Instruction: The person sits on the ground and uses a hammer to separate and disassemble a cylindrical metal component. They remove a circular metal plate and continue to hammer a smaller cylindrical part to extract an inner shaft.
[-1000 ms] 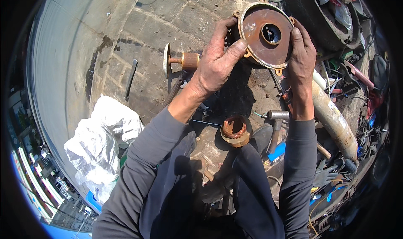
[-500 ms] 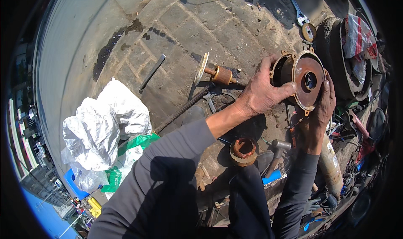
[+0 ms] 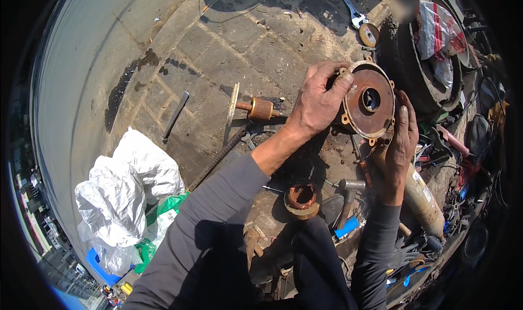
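My left hand [image 3: 318, 100] grips the left rim of a rusty round metal housing [image 3: 362, 106] with bolt lugs, a flat plate and a central hole; its thumb lies on the upper-left edge. My right hand [image 3: 403, 133] holds the housing's right side, fingers along it. To the left, a shaft with a copper-coloured cylinder [image 3: 261, 108] and a pale round disc [image 3: 231, 114] at its end lies on the paving. Below, near my knees, sit a ring of copper windings [image 3: 302, 198] and a hammer [image 3: 351, 185]. The housing's underside is mostly hidden.
A wrench [image 3: 354, 16], a yellow disc [image 3: 368, 34], a large dark drum [image 3: 403, 65] with bags, a long pipe [image 3: 422, 206] and jumbled tools lie at the right. A flat bar [image 3: 175, 117], a ribbed rod [image 3: 218, 160] and white sacks [image 3: 136, 168] are on the left.
Over the last second the view has shifted and the housing has changed angle in my hands, first turning more edge-on, then facing up again, with my left hand now higher on its rim.
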Demonstrator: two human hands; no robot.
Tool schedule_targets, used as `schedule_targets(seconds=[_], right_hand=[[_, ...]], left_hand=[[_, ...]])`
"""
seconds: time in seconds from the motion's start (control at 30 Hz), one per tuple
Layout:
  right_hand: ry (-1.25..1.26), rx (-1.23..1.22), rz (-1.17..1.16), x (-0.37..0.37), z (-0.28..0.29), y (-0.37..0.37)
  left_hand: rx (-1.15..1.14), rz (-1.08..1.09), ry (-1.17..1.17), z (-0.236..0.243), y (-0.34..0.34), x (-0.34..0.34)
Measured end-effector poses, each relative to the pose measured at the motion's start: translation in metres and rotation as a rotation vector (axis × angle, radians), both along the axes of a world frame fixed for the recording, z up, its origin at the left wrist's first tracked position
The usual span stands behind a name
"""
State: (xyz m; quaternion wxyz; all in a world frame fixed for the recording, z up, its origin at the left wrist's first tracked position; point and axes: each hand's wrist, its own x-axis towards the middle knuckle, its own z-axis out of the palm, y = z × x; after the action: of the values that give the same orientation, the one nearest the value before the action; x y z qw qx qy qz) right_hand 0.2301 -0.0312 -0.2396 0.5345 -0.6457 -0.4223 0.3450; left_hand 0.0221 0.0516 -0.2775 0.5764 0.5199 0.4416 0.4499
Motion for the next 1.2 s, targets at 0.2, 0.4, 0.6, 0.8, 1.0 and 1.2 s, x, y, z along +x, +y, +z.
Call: schedule_targets(seconds=[0.2, 0.4, 0.6, 0.8, 1.0, 1.2], right_hand=[[0.01, -0.523, -0.238, 0.039, -0.035, -0.174], [-0.483, -0.977, -0.146, 0.011, -0.113, -0.335], [-0.065, -0.841, -0.015, 0.016, -0.098, -0.313], [0.525, -0.874, -0.037, 0.017, -0.008, -0.255], [-0.409, -0.182, 0.029, -0.003, 0.085, -0.156], [-0.497, -0.166, 0.102, -0.005, 0.095, -0.096]], left_hand=[[-0.047, -0.016, -0.189, -0.005, -0.001, 0.005], [-0.119, -0.028, -0.298, 0.006, -0.003, 0.013], [-0.048, 0.035, -0.16, 0.011, -0.005, 0.019], [-0.052, 0.065, -0.111, 0.006, -0.008, 0.017], [-0.028, 0.075, -0.174, 0.001, -0.006, 0.017], [0.006, 0.059, -0.168, -0.008, -0.004, 0.014]])
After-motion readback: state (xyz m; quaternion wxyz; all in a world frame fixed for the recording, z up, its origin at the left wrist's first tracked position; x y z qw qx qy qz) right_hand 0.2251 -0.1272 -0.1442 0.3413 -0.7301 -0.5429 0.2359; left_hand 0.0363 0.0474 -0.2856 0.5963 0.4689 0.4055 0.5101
